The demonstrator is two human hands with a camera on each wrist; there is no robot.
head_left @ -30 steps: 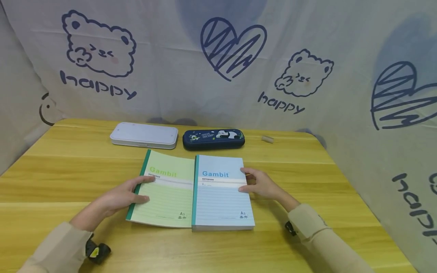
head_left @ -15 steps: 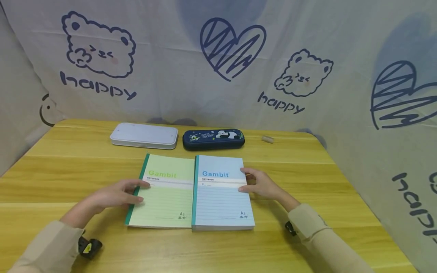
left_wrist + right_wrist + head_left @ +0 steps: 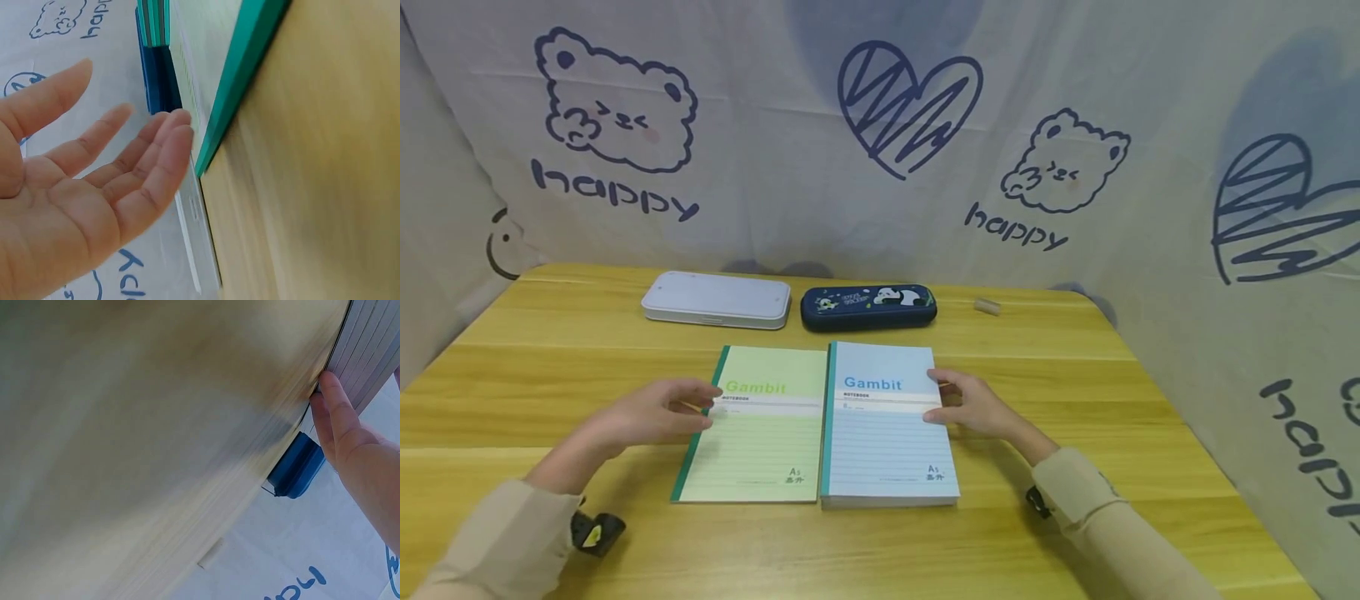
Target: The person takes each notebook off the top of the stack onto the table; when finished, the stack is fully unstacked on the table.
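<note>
A green notebook (image 3: 767, 433) lies flat on the table, its dark green spine (image 3: 231, 81) to the left. Right beside it is a stack of several notebooks with a light blue one (image 3: 887, 442) on top; the layered page edges (image 3: 369, 350) show in the right wrist view. My left hand (image 3: 647, 412) hovers at the green notebook's left edge, fingers loosely extended, palm bare in the left wrist view. My right hand (image 3: 973, 404) holds the stack's right side, thumb over the cover and fingertips (image 3: 334, 390) down by its bottom edge.
Behind the notebooks stand a white pencil box (image 3: 715, 300) and a dark blue panda pencil case (image 3: 868, 307). A small beige piece (image 3: 987, 307) lies further right. A printed cloth (image 3: 760, 167) hangs along the table's back edge.
The green notebook's lifted left side has come down flat, and it lies slightly nearer. My left hand has let go of it and drawn back leftward. The right hand stays put.
</note>
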